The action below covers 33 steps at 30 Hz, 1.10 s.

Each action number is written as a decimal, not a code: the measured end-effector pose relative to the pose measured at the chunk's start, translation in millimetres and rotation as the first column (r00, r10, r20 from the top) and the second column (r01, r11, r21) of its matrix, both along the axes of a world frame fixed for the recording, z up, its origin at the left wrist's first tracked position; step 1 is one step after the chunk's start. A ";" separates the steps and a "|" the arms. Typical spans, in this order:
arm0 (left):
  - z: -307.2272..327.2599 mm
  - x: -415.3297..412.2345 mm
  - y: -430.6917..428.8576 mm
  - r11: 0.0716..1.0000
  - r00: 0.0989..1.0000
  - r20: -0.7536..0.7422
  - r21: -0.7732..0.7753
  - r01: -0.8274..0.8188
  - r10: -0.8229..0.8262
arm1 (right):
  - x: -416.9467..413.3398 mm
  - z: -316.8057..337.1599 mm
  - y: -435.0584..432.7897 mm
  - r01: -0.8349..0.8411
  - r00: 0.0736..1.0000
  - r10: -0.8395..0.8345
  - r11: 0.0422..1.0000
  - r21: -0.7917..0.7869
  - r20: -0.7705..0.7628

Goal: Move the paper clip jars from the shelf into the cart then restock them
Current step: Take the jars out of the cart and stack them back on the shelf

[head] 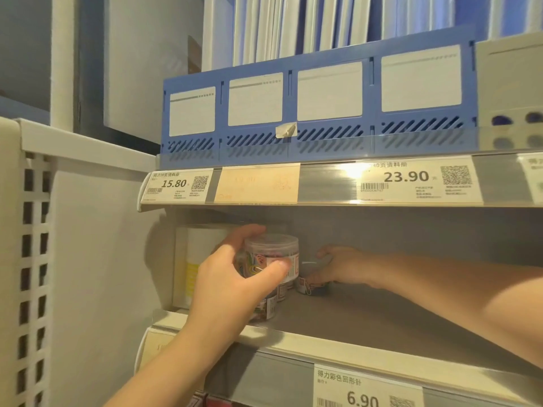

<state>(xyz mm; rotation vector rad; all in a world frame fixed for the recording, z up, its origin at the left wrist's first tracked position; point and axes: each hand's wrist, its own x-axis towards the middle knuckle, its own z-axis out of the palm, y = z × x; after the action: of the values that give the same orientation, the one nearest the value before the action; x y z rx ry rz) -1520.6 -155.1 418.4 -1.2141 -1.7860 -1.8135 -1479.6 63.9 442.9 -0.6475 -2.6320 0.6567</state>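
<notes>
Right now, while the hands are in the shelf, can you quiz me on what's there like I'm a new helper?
1. The white paper price tag below the grey shelf with the jars reads: A 6.90, B 15.80, C 23.90?
2. True or false: the right hand rests on the blue plastic file holder.
3. Fill in: the left hand grips a clear round plastic jar of coloured ____.
Key: 1 A. 2 False; it grips a second clear jar deeper in. 3 paper clips.
</notes>
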 end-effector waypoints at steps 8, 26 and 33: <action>-4.2 -2.8 0.7 0.998 1.000 -0.005 0.055 -0.006 0.006 | -9.4 -12.5 4.0 0.023 0.999 -0.018 0.995 0.092 -0.050; -2.1 14.2 7.8 0.995 0.994 -0.065 0.061 -0.080 0.084 | 74.4 48.6 -60.8 -0.302 0.937 0.278 0.949 -0.094 -0.212; -3.5 31.3 21.7 0.994 0.984 -0.142 -0.020 -0.112 0.108 | 80.3 32.1 -88.3 -0.381 0.913 0.366 0.923 -0.057 -0.182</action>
<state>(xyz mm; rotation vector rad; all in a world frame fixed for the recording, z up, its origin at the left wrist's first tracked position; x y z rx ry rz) -1489.3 -133.5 414.9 -1.1972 -1.7679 -1.6067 -1399.3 -24.5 475.0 -0.0960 -2.5960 0.9010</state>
